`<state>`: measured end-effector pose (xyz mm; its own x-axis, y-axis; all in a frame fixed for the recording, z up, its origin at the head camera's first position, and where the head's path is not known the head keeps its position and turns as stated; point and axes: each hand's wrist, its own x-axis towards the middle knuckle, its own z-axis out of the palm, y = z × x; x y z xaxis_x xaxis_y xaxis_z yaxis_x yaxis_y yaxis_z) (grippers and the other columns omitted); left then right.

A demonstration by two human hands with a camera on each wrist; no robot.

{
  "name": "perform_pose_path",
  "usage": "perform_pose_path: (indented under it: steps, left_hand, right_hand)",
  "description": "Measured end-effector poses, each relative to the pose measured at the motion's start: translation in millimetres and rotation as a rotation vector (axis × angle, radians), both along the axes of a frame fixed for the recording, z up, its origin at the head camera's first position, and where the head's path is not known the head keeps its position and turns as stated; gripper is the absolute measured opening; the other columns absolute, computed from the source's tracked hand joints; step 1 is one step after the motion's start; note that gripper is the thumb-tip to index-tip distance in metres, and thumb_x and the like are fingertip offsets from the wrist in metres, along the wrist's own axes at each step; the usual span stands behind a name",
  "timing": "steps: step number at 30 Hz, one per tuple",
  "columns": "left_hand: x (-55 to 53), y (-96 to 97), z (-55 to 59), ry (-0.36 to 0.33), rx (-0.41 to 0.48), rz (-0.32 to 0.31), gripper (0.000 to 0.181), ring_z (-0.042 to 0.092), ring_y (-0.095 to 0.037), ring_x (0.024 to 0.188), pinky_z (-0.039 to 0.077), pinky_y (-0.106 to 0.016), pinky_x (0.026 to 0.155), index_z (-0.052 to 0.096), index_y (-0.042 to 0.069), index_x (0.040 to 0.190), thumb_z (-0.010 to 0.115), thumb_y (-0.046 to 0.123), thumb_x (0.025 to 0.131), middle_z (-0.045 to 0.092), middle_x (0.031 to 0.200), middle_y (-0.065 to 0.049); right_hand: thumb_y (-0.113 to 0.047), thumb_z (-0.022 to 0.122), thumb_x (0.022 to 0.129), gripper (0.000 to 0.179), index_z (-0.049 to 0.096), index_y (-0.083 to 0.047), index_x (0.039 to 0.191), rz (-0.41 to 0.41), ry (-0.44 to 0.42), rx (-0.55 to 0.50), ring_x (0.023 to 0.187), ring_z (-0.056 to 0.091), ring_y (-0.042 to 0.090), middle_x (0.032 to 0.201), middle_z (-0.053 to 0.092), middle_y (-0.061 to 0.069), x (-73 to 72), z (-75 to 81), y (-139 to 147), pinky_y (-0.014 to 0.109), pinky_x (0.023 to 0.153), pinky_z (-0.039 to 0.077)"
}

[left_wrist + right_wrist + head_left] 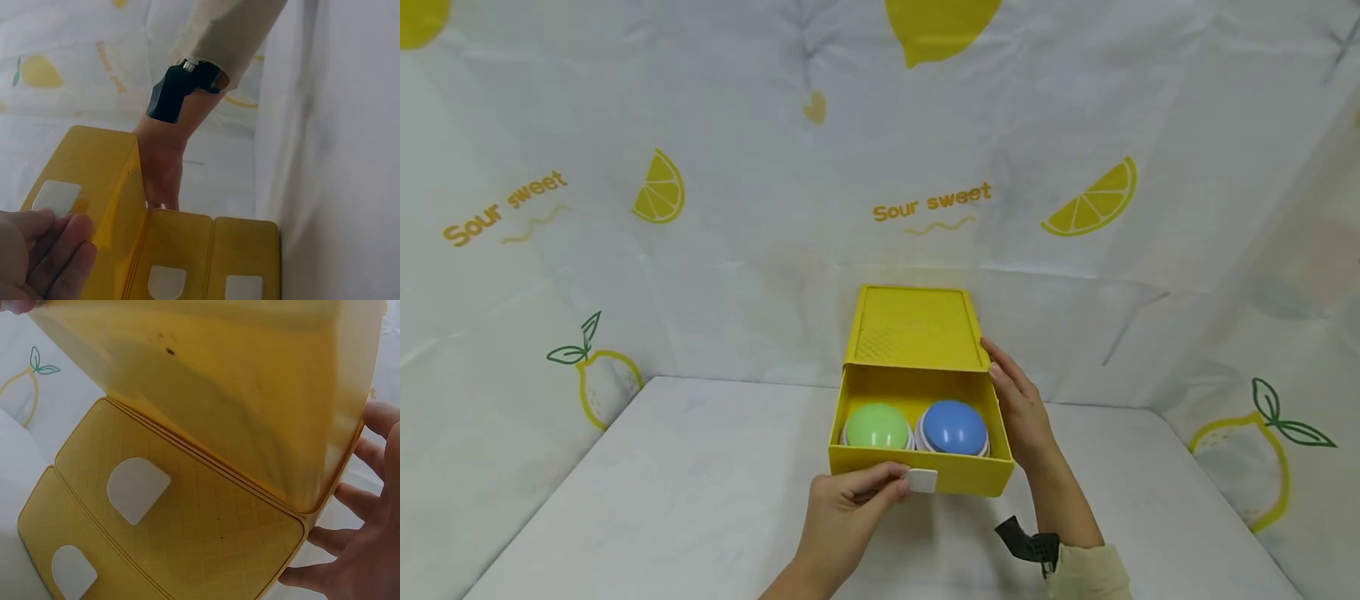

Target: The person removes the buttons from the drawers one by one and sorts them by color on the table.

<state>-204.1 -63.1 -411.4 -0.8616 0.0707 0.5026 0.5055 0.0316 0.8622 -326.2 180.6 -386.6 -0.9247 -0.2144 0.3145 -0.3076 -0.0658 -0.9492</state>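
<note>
A yellow drawer unit (917, 325) stands on the white table against the backdrop. Its top drawer (970, 479) is pulled out towards me. Inside sit two round, glossy domed pieces with white rims: a green one (877, 427) on the left, a blue one (955, 427) on the right. Thumb and fingers of my left hand (846, 512) pinch the drawer's white pull tab (922, 480). My right hand (1018, 408) rests along the unit's right side, its fairly straight fingertips (325, 537) touching the edge.
Below the pulled drawer, a middle drawer front (212, 506) and a lower one (37, 519) are closed, each with a white tab. A lemon-printed cloth (760, 250) hangs behind and at both sides. A black strap mount (1030, 546) is on my right wrist.
</note>
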Motion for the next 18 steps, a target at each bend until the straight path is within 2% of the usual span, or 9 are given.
perform_pose_path:
  steps: [7,13,15,18]
  left_hand:
    - [8.3,-2.8,-2.1,0.030,0.015,-0.004,0.017,0.075,-0.006,0.080,0.063,-0.029,0.074,0.078,-0.001,0.100,0.075,0.012,0.090,0.079,0.090,-0.016]
    - [11.1,-5.1,-2.4,0.097,-0.014,-0.019,0.017,0.075,-0.004,0.082,0.063,-0.030,0.073,0.077,-0.002,0.102,0.074,0.009,0.090,0.079,0.090,-0.017]
    - [12.7,-8.1,1.8,0.130,-0.059,-0.002,0.015,0.075,-0.002,0.083,0.063,-0.028,0.072,0.078,0.000,0.102,0.074,0.009,0.090,0.079,0.090,-0.014]
    - [15.0,-14.0,15.3,0.208,-0.141,0.069,0.009,0.073,0.001,0.079,0.062,-0.022,0.068,0.079,0.007,0.097,0.077,0.010,0.088,0.080,0.087,-0.006]
  right_hand:
    - [-0.036,0.035,0.111,0.054,0.027,-0.015,0.161,0.010,0.028,-0.003,0.135,0.044,0.001,0.166,0.027,0.009,-2.4,-3.4,0,0.014,0.104,0.046]
    - [-0.037,0.035,0.111,0.054,0.028,-0.016,0.160,-0.003,0.033,0.015,0.136,0.044,0.000,0.167,0.025,0.011,-2.7,-4.0,1,0.013,0.103,0.046]
    - [-0.037,0.035,0.111,0.054,0.028,-0.017,0.160,-0.001,0.037,0.021,0.135,0.045,0.000,0.167,0.025,0.011,-2.5,-3.5,1,0.014,0.103,0.047]
    - [-0.036,0.035,0.111,0.054,0.028,-0.016,0.160,0.000,0.046,0.023,0.135,0.045,0.000,0.167,0.025,0.012,-2.3,-3.0,3,0.014,0.103,0.047]
